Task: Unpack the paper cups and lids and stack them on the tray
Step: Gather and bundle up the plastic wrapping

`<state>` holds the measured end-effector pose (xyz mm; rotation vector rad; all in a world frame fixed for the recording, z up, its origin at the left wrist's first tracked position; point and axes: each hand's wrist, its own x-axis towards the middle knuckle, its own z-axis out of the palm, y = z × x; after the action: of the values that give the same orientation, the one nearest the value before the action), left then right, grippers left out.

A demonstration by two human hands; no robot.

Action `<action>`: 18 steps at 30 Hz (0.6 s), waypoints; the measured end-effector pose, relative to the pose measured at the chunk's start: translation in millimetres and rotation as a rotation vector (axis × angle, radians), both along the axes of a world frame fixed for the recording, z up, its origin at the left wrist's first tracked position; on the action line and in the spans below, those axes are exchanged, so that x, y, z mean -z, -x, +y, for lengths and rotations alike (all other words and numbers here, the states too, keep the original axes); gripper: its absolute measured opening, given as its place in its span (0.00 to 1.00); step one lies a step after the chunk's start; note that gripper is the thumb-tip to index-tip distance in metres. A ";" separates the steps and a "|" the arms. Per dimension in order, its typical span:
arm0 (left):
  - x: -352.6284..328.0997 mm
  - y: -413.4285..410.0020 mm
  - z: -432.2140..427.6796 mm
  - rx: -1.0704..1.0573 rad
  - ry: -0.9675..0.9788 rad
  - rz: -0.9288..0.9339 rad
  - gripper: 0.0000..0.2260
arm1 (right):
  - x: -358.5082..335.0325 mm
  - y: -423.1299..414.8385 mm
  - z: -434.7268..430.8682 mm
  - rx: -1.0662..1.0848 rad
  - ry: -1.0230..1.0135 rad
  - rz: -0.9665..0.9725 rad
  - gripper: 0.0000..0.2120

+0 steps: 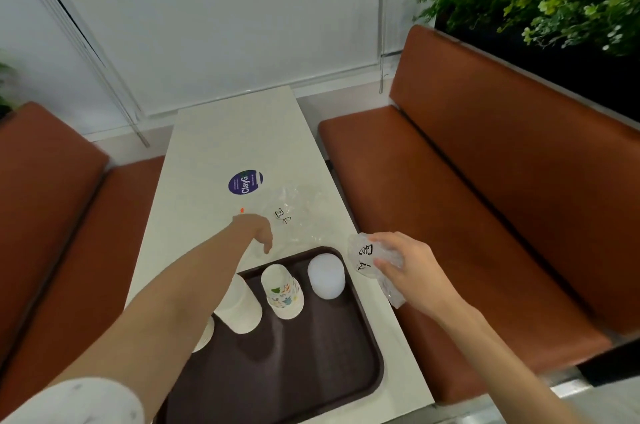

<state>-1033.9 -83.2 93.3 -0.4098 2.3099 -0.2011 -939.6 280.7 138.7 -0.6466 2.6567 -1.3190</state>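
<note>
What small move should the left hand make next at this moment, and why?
Probably lower the left hand and pinch the clear wrapper on the table just beyond the tray. The cup stacks and lids already stand on the tray, the wrapper looks empty, and the right hand grips another crumpled wrapper.

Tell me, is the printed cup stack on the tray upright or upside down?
Upside down: the printed cup stack shows its narrow base on top, wider rim on the tray.
</note>
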 end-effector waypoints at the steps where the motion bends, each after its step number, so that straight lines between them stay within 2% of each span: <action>1: 0.8 -1.6 2.2 -0.019 0.011 -0.022 0.29 | 2.1 -0.8 1.1 0.004 -0.006 -0.011 0.16; 7: 8.1 -4.8 0.3 -0.026 0.079 0.005 0.30 | 10.6 -0.1 10.3 0.051 -0.016 -0.072 0.17; 9: 2.6 -6.3 -3.2 0.014 0.079 0.035 0.25 | 10.6 0.5 12.5 0.059 -0.011 -0.083 0.17; 11: -11.9 -7.3 -5.3 0.068 0.077 0.112 0.17 | 7.8 2.3 13.9 0.066 0.001 -0.084 0.17; 13: -33.7 -7.0 -5.5 0.123 0.090 0.312 0.11 | 2.7 5.1 14.4 0.081 0.029 -0.090 0.17; 16: -74.9 -5.9 1.6 0.249 0.170 0.729 0.07 | -7.1 8.6 14.4 0.094 0.066 -0.093 0.17; 18: -98.4 -7.4 9.5 0.228 0.002 0.958 0.07 | -14.7 10.8 14.5 0.104 0.089 -0.102 0.18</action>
<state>-1026.5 -73.7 191.6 -0.2634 3.3041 -0.1278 -950.4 295.1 153.4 -0.4424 2.5949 -1.4623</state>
